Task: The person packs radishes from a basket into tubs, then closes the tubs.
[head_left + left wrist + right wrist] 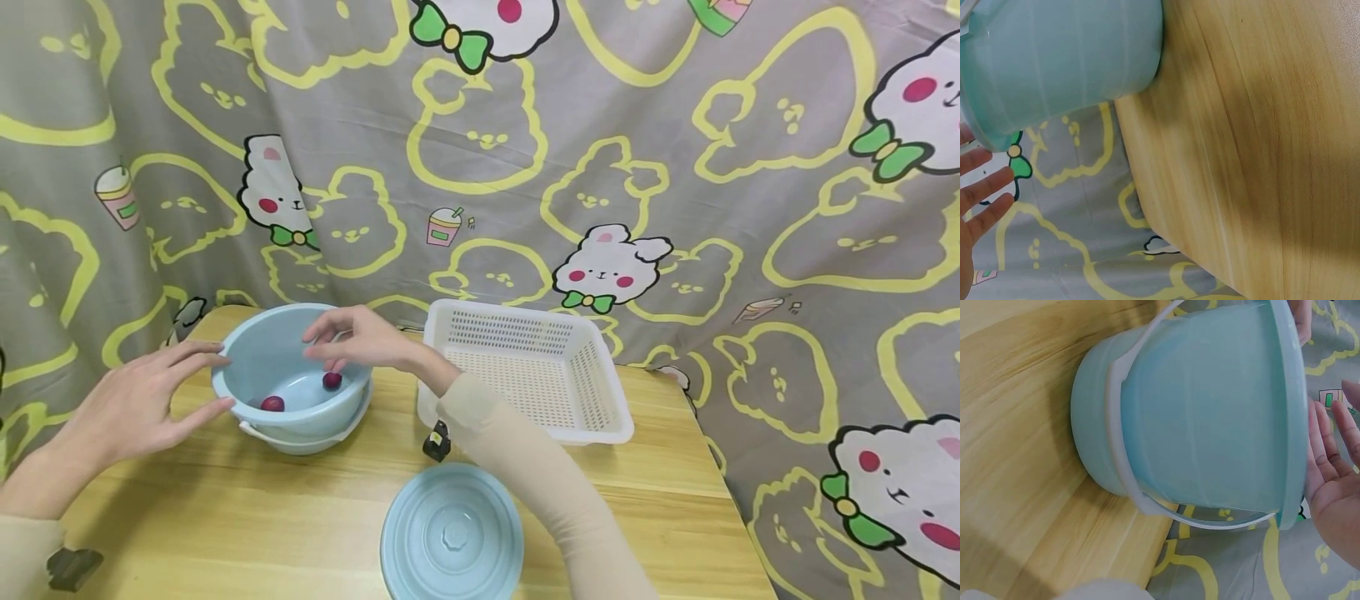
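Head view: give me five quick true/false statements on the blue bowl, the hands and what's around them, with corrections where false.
1. The blue bowl holds two dark red fruits. True.
2. The left hand grips one fruit. False: its fingers are straight at the bowl's outer rim and hold nothing.
3. The right hand hovers over the bowl with loosely bent fingers. True; whether a fingertip touches the nearer fruit cannot be told.
4. The white basket is full of fruit. False: nothing shows inside it.
5. The blue lid sits on the bowl. False: it lies on the wooden table, in front of the bowl and to its right.
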### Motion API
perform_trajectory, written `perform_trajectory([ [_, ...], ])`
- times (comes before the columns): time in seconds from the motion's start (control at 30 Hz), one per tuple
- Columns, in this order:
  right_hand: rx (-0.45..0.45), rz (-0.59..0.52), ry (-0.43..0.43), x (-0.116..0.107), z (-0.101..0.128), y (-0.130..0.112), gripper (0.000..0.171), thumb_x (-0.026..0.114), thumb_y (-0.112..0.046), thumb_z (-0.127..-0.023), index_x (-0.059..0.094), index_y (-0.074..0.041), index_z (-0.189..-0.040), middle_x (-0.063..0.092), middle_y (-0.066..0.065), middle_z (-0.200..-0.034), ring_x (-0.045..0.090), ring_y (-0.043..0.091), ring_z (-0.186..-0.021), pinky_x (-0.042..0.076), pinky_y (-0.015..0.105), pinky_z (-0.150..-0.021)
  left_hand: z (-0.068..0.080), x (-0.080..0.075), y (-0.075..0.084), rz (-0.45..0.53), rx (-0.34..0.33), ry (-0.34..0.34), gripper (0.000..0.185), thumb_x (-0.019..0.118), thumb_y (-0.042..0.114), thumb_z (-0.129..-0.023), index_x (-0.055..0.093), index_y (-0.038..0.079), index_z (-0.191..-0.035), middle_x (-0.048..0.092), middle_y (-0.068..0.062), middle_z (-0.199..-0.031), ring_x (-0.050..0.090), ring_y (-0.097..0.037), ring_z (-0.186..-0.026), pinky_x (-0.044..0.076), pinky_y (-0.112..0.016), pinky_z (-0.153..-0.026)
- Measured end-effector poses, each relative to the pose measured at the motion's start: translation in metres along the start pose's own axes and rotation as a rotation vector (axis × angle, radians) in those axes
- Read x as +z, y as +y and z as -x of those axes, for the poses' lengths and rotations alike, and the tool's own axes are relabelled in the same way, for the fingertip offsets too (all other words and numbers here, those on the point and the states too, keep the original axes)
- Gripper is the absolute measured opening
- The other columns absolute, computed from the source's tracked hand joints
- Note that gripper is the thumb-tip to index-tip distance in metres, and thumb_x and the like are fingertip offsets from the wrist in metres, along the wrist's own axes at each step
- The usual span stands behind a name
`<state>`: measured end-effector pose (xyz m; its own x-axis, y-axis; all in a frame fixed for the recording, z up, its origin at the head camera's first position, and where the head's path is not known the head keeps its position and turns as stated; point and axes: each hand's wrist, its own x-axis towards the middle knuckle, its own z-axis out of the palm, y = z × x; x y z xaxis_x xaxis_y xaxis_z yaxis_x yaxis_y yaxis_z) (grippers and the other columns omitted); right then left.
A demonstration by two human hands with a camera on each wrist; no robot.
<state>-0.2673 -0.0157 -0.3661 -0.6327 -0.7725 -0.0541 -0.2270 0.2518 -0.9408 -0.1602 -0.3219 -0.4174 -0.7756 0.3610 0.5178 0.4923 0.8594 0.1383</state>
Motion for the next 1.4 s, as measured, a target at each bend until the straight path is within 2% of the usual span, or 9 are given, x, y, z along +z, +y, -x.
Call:
perform_trajectory([
  [0.3, -0.007, -0.015, 0.046, -0.011, 0.018, -0.009, 0.032, 0.072, -0.017, -0.1, 0.068, -0.001, -0.127, 0.075, 0.002, -0.106, 0.077, 0.035, -0.095, 0.065, 0.046, -0.088, 0.0, -0.001, -0.001, 0.002, 0.006, 0.004, 0.06, 0.091, 0.041, -0.071, 0.074, 0.011, -0.12, 0.071, -0.011, -0.13, 0.074, -0.041, -0.097, 0.056, -0.06, -0.068],
  [0.47, -0.006, -0.004, 0.076, -0.022, 0.029, -0.006, 0.031, 0.072, -0.017, -0.101, 0.068, -0.002, -0.128, 0.075, 0.006, -0.108, 0.077, 0.026, -0.091, 0.066, 0.038, -0.086, 0.0, -0.001, 0.0, 0.004, 0.01, 0.002, 0.059, 0.091, 0.041, -0.071, 0.075, 0.01, -0.119, 0.072, -0.012, -0.129, 0.074, -0.041, -0.096, 0.056, -0.059, -0.067],
  [0.73, -0.013, -0.023, 0.124, -0.047, 0.047, 0.001, 0.032, 0.069, -0.013, -0.101, 0.065, 0.004, -0.128, 0.071, 0.026, -0.117, 0.076, 0.021, -0.087, 0.066, 0.038, -0.084, -0.001, -0.003, 0.0, -0.001, 0.007, -0.013, 0.059, 0.09, 0.043, -0.073, 0.074, 0.011, -0.12, 0.071, -0.011, -0.128, 0.074, -0.041, -0.096, 0.057, -0.061, -0.07],
  [0.8, -0.007, -0.024, 0.143, -0.053, 0.052, 0.004, 0.029, 0.069, -0.013, -0.101, 0.066, 0.003, -0.126, 0.072, 0.025, -0.115, 0.075, 0.019, -0.084, 0.066, 0.038, -0.083, -0.001, -0.003, 0.0, -0.003, 0.002, -0.018, 0.059, 0.09, 0.043, -0.073, 0.074, 0.011, -0.12, 0.071, -0.011, -0.128, 0.074, -0.041, -0.097, 0.057, -0.061, -0.071],
  [0.97, 0.039, -0.012, 0.18, -0.069, 0.063, 0.01, 0.025, 0.069, -0.014, -0.101, 0.068, 0.0, -0.122, 0.072, 0.009, -0.101, 0.075, 0.02, -0.082, 0.066, 0.039, -0.084, -0.001, -0.003, 0.001, 0.0, -0.01, -0.026, 0.06, 0.09, 0.042, -0.074, 0.074, 0.01, -0.122, 0.071, -0.012, -0.13, 0.073, -0.042, -0.1, 0.057, -0.063, -0.074],
  [1.17, 0.098, 0.013, 0.198, -0.088, 0.074, 0.021, 0.027, 0.069, -0.016, -0.102, 0.068, -0.001, -0.124, 0.072, 0.017, -0.108, 0.074, 0.018, -0.083, 0.066, 0.037, -0.083, -0.001, -0.004, 0.001, 0.001, -0.004, -0.022, 0.06, 0.089, 0.042, -0.074, 0.074, 0.009, -0.121, 0.071, -0.013, -0.13, 0.073, -0.043, -0.1, 0.057, -0.063, -0.074],
  [1.3, 0.14, 0.036, 0.193, -0.099, 0.081, 0.031, 0.026, 0.069, -0.017, -0.102, 0.068, -0.003, -0.123, 0.07, 0.023, -0.11, 0.076, 0.026, -0.086, 0.066, 0.037, -0.081, -0.002, -0.004, 0.001, 0.0, 0.0, -0.016, 0.06, 0.089, 0.042, -0.074, 0.074, 0.008, -0.121, 0.071, -0.013, -0.129, 0.074, -0.042, -0.1, 0.057, -0.062, -0.073],
  [1.4, 0.172, 0.069, 0.183, -0.106, 0.085, 0.041, 0.026, 0.069, -0.018, -0.102, 0.069, -0.003, -0.123, 0.069, 0.024, -0.109, 0.076, 0.032, -0.089, 0.066, 0.043, -0.084, -0.001, -0.005, 0.001, 0.001, -0.001, -0.018, 0.06, 0.089, 0.041, -0.074, 0.074, 0.008, -0.122, 0.071, -0.013, -0.129, 0.073, -0.043, -0.1, 0.057, -0.062, -0.074],
])
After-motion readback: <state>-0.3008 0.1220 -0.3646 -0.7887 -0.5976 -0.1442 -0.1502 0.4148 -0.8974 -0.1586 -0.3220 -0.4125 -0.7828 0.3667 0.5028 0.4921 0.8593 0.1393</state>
